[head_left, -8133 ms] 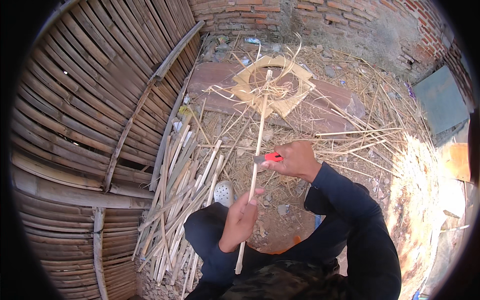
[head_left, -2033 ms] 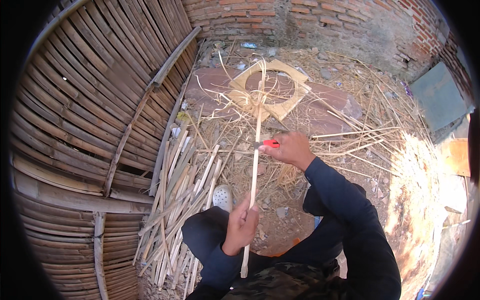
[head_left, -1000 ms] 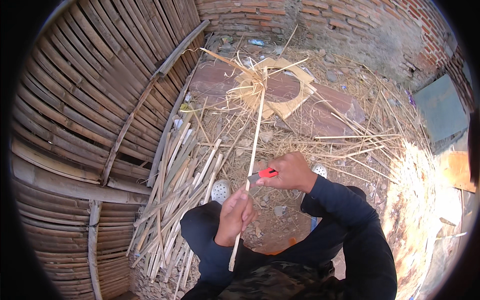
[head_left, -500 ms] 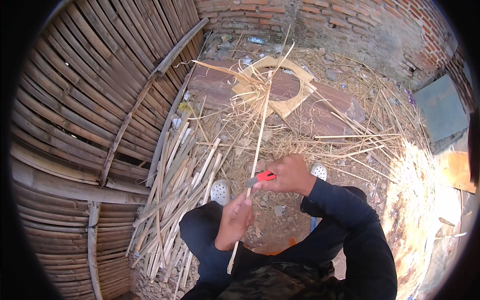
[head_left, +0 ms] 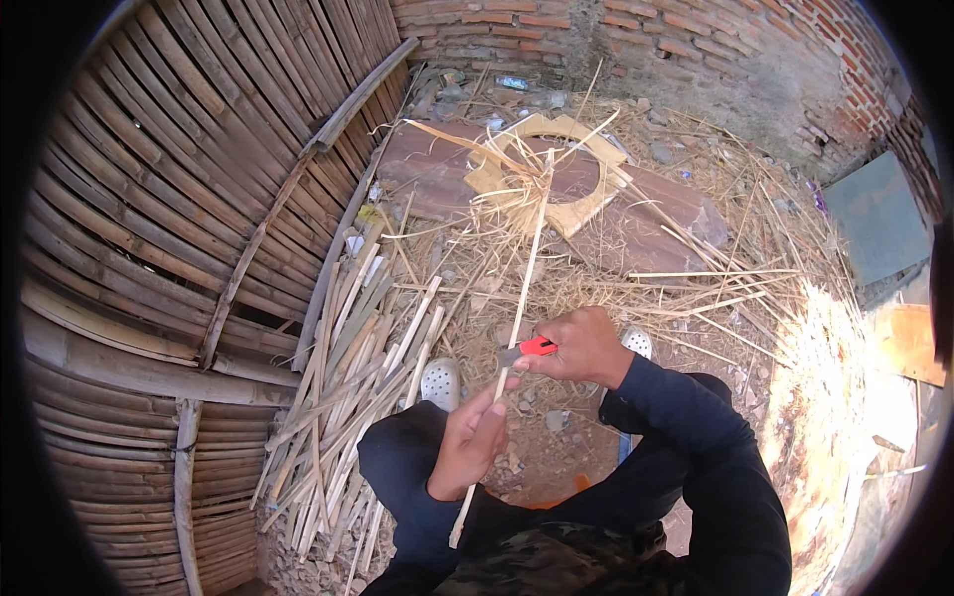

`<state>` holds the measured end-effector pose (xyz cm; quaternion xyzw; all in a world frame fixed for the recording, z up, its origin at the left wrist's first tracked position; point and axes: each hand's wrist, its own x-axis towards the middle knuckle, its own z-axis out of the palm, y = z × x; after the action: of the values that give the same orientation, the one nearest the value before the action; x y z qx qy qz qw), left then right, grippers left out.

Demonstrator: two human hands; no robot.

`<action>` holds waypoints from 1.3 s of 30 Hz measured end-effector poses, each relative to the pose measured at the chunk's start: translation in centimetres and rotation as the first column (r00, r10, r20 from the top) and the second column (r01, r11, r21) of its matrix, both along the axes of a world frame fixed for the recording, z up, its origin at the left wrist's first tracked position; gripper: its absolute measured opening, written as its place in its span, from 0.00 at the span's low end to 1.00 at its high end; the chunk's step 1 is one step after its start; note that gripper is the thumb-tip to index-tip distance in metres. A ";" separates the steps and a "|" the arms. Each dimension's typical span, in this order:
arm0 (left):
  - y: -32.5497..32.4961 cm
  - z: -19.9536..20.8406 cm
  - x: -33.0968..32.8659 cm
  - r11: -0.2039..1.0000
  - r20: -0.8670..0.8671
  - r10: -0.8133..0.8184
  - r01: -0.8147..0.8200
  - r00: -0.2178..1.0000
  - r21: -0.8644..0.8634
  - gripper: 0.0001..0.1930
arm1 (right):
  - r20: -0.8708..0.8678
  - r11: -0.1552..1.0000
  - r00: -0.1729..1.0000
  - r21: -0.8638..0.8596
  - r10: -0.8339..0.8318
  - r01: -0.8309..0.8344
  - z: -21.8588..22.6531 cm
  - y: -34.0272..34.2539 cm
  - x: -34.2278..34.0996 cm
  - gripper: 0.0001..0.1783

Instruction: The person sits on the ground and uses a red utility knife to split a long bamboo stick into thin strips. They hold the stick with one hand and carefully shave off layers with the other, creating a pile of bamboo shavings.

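A long, pale bamboo strip (head_left: 532,268) runs from between my knees out over the shavings ahead. My left hand (head_left: 471,439) is closed around its near part. In my right hand (head_left: 574,348) is a red-handled utility knife (head_left: 538,346), its blade lying against the strip just beyond my left fingertips. The fingers of my right hand wrap the handle, so most of it is hidden. Beyond the strip's far end lies a cluster of curled shavings (head_left: 517,194), beside a flat wooden ring-shaped board (head_left: 579,214).
A pile of cut bamboo strips (head_left: 343,397) lies left of my feet, next to a bamboo slat wall (head_left: 169,199). A brown slab (head_left: 422,169) lies under the ring board. A brick wall (head_left: 686,45) closes the back; a grey-green panel (head_left: 874,216) leans at the right.
The far end of the strip has swung slightly right and down. My right hand with the knife has shifted a little to the right; my left hand keeps its grip.
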<state>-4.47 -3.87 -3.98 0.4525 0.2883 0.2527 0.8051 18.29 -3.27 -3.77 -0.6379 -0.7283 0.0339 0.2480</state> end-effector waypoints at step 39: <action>-0.3 -0.4 1.2 0.965 -0.150 0.127 -0.087 0.980 0.248 0.19 | 0.099 0.995 0.990 0.014 -0.104 0.103 -0.4 1.3 2.2 0.33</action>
<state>-3.29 -4.21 -4.34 0.5494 0.3453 0.2908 0.7031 20.48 -2.01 -4.21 -0.6748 -0.7057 -0.0142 0.2155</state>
